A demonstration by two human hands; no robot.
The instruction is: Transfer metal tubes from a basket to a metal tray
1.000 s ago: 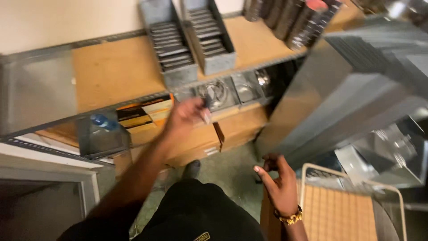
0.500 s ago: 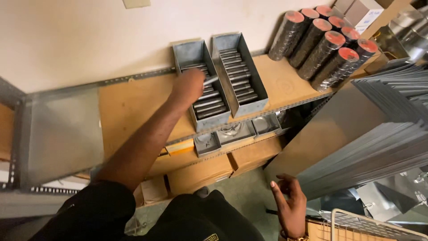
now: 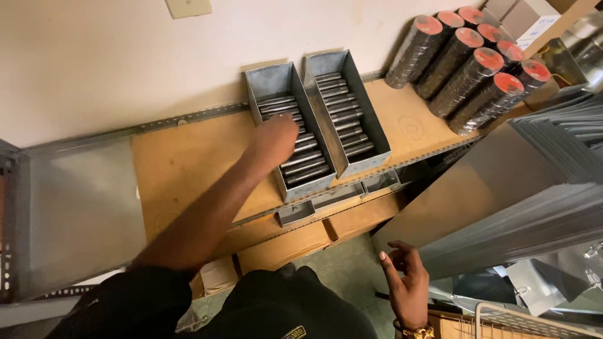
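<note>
My left hand reaches forward over the left of two grey metal bins on a wooden shelf. It rests on or just above the row of short steel rods in that bin. Its fingers point away from me and are blurred, so what they grip is hidden. The right bin stands beside it, touching, with more rods inside. Low at the right, my right hand hangs with fingers spread and nothing in it.
Several dark rolls with red ends lean at the shelf's right end. Large sheet-metal pieces slant at the right. Small metal trays and cardboard boxes sit under the shelf. A wire basket is at bottom right.
My left hand rose from the lower shelf to the upper one and now sits over the left bin's rods. My view tilted up. The right hand stayed low and open.
</note>
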